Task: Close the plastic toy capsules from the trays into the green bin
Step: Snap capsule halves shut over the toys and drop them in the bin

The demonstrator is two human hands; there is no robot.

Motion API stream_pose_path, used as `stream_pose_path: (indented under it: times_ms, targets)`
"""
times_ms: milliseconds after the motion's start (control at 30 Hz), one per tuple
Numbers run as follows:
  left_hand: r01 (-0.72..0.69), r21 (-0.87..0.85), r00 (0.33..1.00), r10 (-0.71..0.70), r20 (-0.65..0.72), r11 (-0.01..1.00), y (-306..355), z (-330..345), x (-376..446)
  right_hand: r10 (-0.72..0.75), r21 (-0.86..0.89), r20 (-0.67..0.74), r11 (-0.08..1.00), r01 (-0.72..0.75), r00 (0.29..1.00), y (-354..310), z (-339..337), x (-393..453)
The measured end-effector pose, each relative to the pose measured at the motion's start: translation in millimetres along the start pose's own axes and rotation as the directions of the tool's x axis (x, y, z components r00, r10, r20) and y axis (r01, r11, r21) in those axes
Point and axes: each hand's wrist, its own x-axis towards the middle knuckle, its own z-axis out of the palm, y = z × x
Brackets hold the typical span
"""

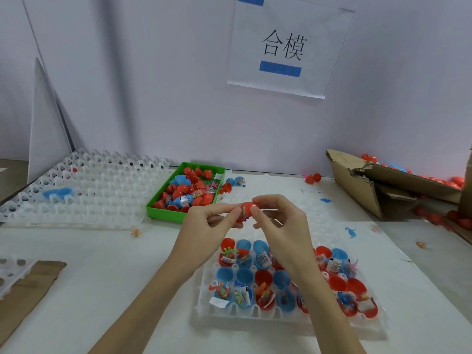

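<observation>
Pinching a red capsule (pixel 247 210) from both ends, 2 hands meet above the table (pixel 102 264), just past the near tray (pixel 281 320). Left hand (pixel 207 221) grips the left half, fingertips curled around it; right hand (pixel 278 221) caps the right half with thumb and forefinger. A scrap of toy or wrapper seems to poke out at the seam, so the halves look not fully snapped yet. Judged step: pressing the shells together.

Holding it at mid-height, between tray and bin, keeps the carry short either way. Green bin (pixel 163 210) sits at 10 o'clock from the hands, already heaped with red and blue capsules. Near tray at 6 o'clock holds open halves, many with toys and labels inside, cups facing up so the contents stay put.

Stacked white trays (pixel 84 190) lie at 9 o'clock. Torn cardboard box (pixel 370 190) at 3 o'clock, loose red capsules around it.

Risk: wrapper caught in the seam blocks closure.
</observation>
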Motion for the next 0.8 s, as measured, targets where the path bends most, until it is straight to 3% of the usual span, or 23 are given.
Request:
stream_pose_path:
  times_ms: [133,267,467,800]
  targets:
    - [-0.059,0.089,0.997,0.062,-0.037,0.994,-1.5,1.5,-0.3,0.017,0.040,0.007,0.999,-0.017,1.000,-0.6,-0.8,-0.4]
    - [-0.105,0.039,0.991,0.108,-0.083,0.994,-0.9,1.8,-2.6,0.029,0.065,-0.002,0.997,-0.028,1.000,-2.4,-1.8,-1.2]
    - [-0.142,0.100,0.989,0.138,0.052,0.985,1.2,1.9,-4.0,0.028,0.066,-0.019,0.997,-0.027,0.999,-2.9,-3.7,-1.8]
    - [-0.155,0.169,0.987,0.158,-0.005,0.974,1.2,3.4,-3.2,0.023,0.058,0.000,0.998,-0.023,1.000,-4.5,-1.9,-3.0]
